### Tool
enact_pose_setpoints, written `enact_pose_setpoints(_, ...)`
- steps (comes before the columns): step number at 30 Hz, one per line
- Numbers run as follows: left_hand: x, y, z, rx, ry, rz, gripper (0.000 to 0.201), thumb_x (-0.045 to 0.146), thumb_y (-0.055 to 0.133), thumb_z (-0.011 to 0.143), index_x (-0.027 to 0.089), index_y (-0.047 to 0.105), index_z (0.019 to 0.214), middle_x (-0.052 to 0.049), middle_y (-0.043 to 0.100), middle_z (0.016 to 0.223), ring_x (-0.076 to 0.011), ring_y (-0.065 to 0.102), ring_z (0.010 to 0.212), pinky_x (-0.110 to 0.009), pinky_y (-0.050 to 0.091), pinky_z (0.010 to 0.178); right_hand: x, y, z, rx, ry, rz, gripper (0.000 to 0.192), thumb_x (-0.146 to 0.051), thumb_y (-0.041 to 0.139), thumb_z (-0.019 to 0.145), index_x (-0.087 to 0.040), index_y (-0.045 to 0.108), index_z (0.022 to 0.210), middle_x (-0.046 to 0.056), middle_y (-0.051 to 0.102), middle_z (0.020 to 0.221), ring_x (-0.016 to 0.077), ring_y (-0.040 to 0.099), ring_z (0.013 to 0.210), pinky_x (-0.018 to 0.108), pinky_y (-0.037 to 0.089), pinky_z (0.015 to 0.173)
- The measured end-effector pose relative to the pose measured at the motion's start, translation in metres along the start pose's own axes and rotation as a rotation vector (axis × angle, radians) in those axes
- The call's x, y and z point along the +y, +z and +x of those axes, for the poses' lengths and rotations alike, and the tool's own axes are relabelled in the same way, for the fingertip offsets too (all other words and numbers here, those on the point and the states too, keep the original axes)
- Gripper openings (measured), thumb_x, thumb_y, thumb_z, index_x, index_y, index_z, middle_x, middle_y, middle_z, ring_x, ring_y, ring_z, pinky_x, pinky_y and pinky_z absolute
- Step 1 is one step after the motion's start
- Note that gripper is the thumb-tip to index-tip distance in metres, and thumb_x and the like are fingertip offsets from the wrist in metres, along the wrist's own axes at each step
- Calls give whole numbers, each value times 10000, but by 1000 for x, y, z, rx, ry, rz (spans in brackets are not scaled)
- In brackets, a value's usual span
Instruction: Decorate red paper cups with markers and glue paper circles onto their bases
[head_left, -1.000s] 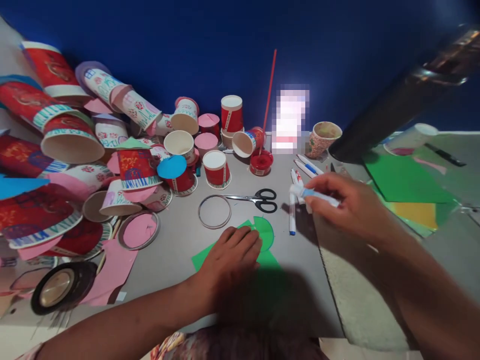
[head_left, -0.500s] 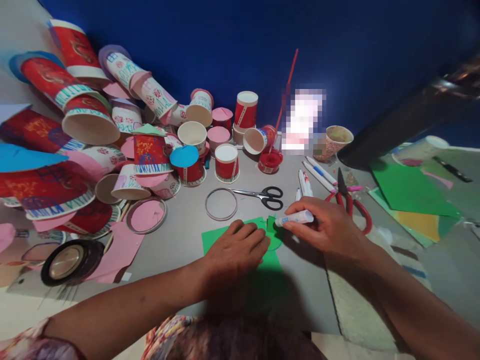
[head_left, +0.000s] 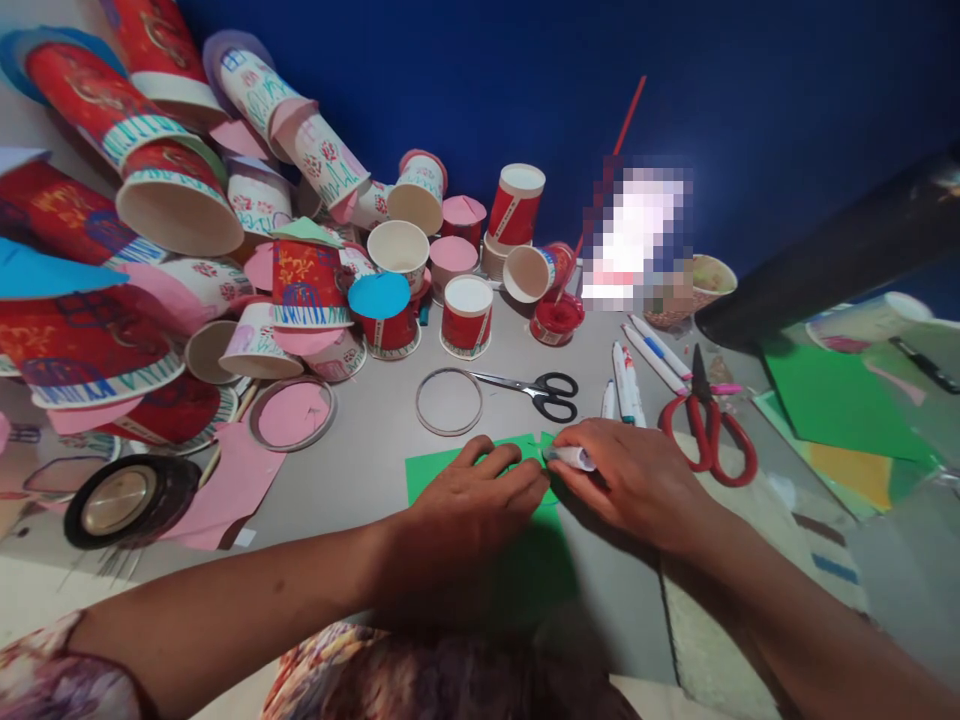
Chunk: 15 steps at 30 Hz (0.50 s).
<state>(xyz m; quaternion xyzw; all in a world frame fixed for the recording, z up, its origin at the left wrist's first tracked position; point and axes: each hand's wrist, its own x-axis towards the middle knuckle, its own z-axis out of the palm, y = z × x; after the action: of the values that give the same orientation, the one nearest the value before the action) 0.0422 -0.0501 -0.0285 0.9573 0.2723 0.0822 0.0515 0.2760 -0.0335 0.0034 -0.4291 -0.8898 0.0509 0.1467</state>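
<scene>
My left hand (head_left: 484, 490) presses down on a sheet of green paper (head_left: 559, 560) with its fingers bent and close together. A white marker (head_left: 576, 457) is in my right hand (head_left: 626, 480), gripped between thumb and fingers, its tip down at the paper's right side. The tip itself is hidden by the fingers. Part of a dark curved line shows on the paper beside my left fingertips. The paper's top edge has a small notch. Just beyond the hands lie a thin ring (head_left: 449, 402) and black-handled scissors (head_left: 536, 392).
Several decorated paper cups (head_left: 307, 285) crowd the left side. Red-handled cutters (head_left: 709, 420) and more markers (head_left: 625, 383) lie at right. A red pot (head_left: 556, 322) with a stick stands behind. A dark pole (head_left: 817, 230) and green sheets (head_left: 840, 400) are farther right.
My right hand has moved left and closer to my left hand, and the marker is now more covered by its fingers. The view has shifted slightly. My left hand stays on the paper.
</scene>
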Motion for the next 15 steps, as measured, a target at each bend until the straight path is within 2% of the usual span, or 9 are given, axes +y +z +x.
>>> enact_pose_setpoints(4, -1, 4, -1, 4, -21, -45, 319, 148, 597, 928, 199, 613, 1243, -96, 640, 1098, -290, 572, 1027, -446, 414, 901, -3, 0, 6, -55, 45, -77, 189, -299, 533, 1013, -184, 683, 996, 86, 787, 881, 252, 744, 780, 328, 425, 631)
enact_pose_setpoints(8, -1, 3, -2, -7, -25, -53, 311, 169, 601, 915, 213, 613, 1223, -95, 634, 1104, -292, 566, 1033, -456, 419, 910, 3, 1, 10, -26, 79, -81, 210, -328, 547, 1013, -179, 694, 1026, 90, 800, 907, 271, 757, 784, 338, 422, 616)
enact_pose_setpoints(11, -1, 0, -1, -16, -13, -61, 286, 174, 616, 902, 201, 617, 1187, -98, 634, 1101, -290, 561, 1017, -459, 419, 898, 10, -2, 8, 51, 102, -45, 227, -353, 542, 1029, -190, 700, 1029, 80, 805, 906, 265, 764, 794, 339, 457, 645)
enact_pose_setpoints(15, 0, -4, 0, -30, -8, -59, 265, 171, 635, 894, 191, 616, 1157, -97, 637, 1078, -288, 559, 1003, -452, 413, 882, 14, -11, 3, 220, 121, -6, 230, -374, 553, 1037, -199, 700, 1014, 63, 803, 860, 232, 755, 755, 325, 486, 669)
